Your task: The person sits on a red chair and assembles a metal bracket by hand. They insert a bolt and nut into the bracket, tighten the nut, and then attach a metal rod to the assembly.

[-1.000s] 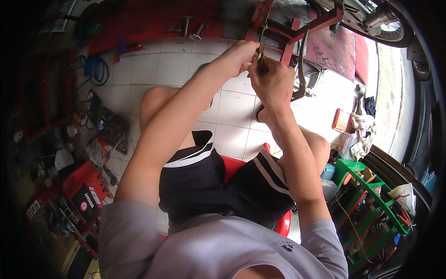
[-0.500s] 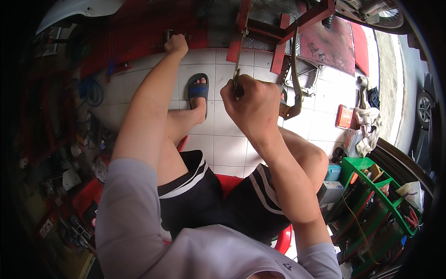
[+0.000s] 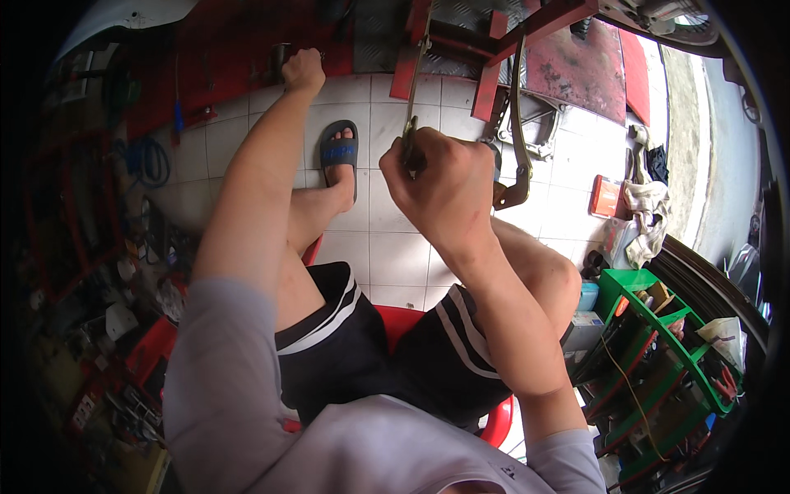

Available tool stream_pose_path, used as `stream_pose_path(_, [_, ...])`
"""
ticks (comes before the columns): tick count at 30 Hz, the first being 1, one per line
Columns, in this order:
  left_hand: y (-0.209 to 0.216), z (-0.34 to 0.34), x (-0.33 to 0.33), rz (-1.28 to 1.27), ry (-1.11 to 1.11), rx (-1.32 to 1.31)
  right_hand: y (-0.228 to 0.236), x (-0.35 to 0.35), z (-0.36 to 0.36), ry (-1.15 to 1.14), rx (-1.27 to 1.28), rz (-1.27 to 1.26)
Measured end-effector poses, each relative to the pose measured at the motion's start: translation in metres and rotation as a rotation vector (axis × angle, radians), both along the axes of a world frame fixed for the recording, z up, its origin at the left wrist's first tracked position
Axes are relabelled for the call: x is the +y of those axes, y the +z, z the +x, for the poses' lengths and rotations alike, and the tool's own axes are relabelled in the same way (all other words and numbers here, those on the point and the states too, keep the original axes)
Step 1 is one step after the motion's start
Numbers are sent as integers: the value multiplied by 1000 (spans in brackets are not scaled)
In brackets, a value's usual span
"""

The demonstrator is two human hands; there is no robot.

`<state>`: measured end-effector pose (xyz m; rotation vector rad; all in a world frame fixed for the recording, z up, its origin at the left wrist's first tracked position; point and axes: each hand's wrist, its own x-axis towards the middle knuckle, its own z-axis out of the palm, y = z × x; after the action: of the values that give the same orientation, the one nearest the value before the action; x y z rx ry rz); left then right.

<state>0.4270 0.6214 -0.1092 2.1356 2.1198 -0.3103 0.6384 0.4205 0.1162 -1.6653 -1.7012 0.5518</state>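
Observation:
My left hand (image 3: 304, 72) reaches far forward, closed in a fist at the edge of the red platform (image 3: 239, 82). Beside it is a small dark cylindrical part (image 3: 280, 54); whatever the fingers hold is hidden. Closer to me, my right hand (image 3: 444, 177) is wrapped round the near end of a narrow metal bar (image 3: 417, 74). That bar runs away from me to a red steel stand (image 3: 469, 49). A second, curved metal arm (image 3: 518, 123) hangs from the stand to the right of my right hand, ending in a bracket (image 3: 516, 195) near my knee.
I sit on a red plastic stool (image 3: 398, 323) over white floor tiles. To the right are a green tool rack (image 3: 634, 284), a red box (image 3: 606, 196) and rags (image 3: 648, 210). Blue hose (image 3: 146, 163) lies coiled at left, near a blue-handled screwdriver (image 3: 178, 115).
The whole view has shifted slightly, so the stand and floor sit a bit further left and up. Both hands keep nearly the same pose and grip.

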Motion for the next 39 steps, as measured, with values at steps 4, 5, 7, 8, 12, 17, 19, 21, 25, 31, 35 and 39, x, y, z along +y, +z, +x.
stream_pose_path(4, [54, 17, -11, -12, 189, -203, 4, -2, 0, 13, -5, 14])
stream_pose_path(5, [75, 29, -18, -62, 156, -233, 2, -2, 0, 6, -29, 13])
stream_pose_path(7, [114, 41, -31, -187, 96, -367, -6, -2, 1, 0, -31, 42])
stream_pose_path(8, [128, 39, -39, -265, 73, -468, -7, -3, -1, 2, -27, 58])
stream_pose_path(12, [212, 50, -110, -238, -14, -1176, -14, -4, 7, -34, -75, 127])
stream_pose_path(17, [219, 51, -145, -279, -101, -1485, -2, -4, -5, 14, -49, 98])
stream_pose_path(19, [214, 54, -149, -262, -112, -1492, -2, -4, -4, 19, -68, 97])
stream_pose_path(21, [211, 57, -153, -249, -93, -1498, -2, -5, -3, 17, -64, 72])
stream_pose_path(25, [206, 62, -152, -227, -42, -1569, 2, -6, -5, 8, -85, 79])
stream_pose_path(31, [193, 70, -155, -223, 84, -1547, -8, -11, -1, 7, -71, 73])
stream_pose_path(35, [199, 69, -154, -394, 196, -1443, -17, -10, 1, -6, -34, 83])
stream_pose_path(39, [197, 69, -158, -465, 240, -1536, -14, -12, -1, -10, -47, 89])
